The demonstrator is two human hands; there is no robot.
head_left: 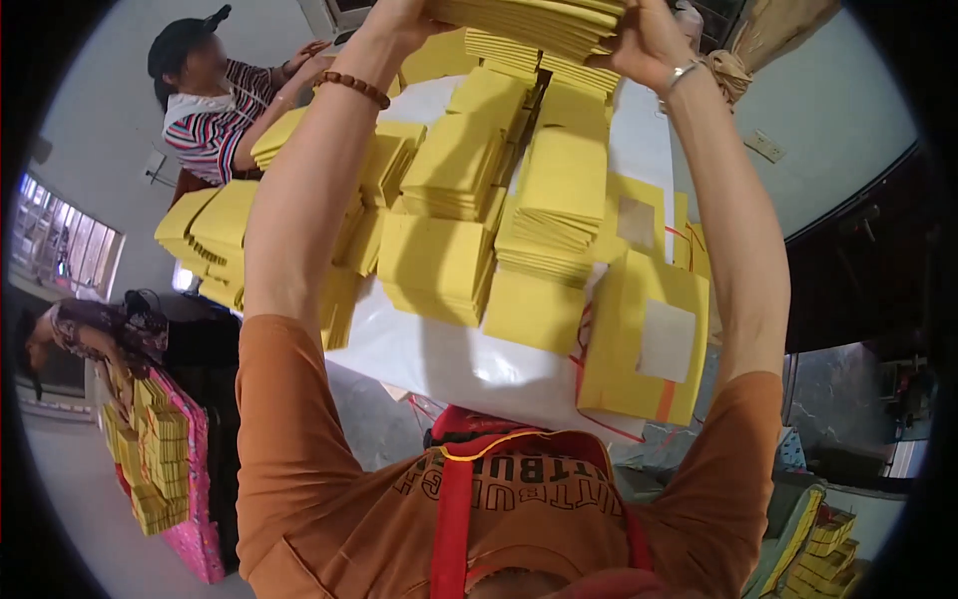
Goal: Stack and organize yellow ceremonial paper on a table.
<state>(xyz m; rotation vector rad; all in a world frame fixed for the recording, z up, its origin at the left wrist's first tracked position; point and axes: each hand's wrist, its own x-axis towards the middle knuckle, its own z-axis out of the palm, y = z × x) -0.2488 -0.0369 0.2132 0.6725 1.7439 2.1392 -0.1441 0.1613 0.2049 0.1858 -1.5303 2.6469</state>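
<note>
Both my arms reach to the far side of the table, with a stack of folded yellow paper (pixel 534 22) between my hands. My left hand (pixel 407 18) closes on its left end, partly cut off by the upper edge. At the right end my right hand (pixel 649 45) grips it, fingers around the side. Below lie rows of more yellow paper stacks (pixel 449 165) on a white sheet (pixel 479 369). Closest to me on the right stands a yellow packet (pixel 624 334) with a pale label and red string.
A person in a striped top (pixel 215 105) sits at the table's far left. Another person (pixel 95 334) bends over stacked yellow bundles (pixel 160 439) on a pink-covered table (pixel 205 499). More yellow bundles (pixel 823 564) are at the lower right. A brown paper roll (pixel 783 35) stands far right.
</note>
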